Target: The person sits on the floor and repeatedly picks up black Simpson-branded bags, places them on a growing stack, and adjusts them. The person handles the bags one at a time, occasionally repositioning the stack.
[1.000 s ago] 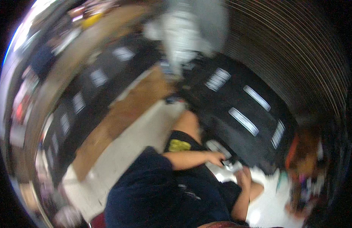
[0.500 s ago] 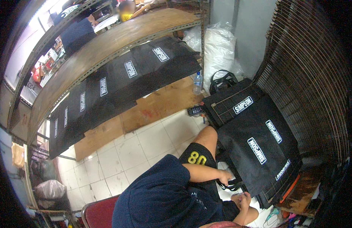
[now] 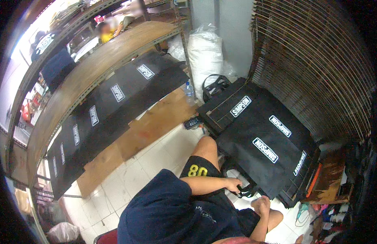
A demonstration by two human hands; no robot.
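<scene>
My left hand (image 3: 233, 185) is closed around a bunched black strap (image 3: 248, 190), beside the near left edge of a black fabric panel (image 3: 247, 162). The panel lies flat on a low stack of wire-framed racks (image 3: 292, 198) and bears a white-outlined printed label (image 3: 265, 150). More black panels with similar labels lie under and behind it. Low in front of me, my right hand (image 3: 261, 207) is by my bare foot and crossed legs, near the panel's near corner. Its fingers blend with the foot, so their grip is unclear.
A tall wire drying rack (image 3: 314, 69) rises at right. Left, a shelf holds a row of labelled black panels (image 3: 103, 99). A phone (image 3: 192, 123), water bottle (image 3: 189, 92) and white sacks (image 3: 204, 57) stand beyond; a wooden box (image 3: 327, 181) at right. Two people are behind the shelf.
The view has turned, so the surroundings sit further left. My left hand still grips the strap, which looks more bunched. My right hand's fingers, clearer before, are now hard to make out.
</scene>
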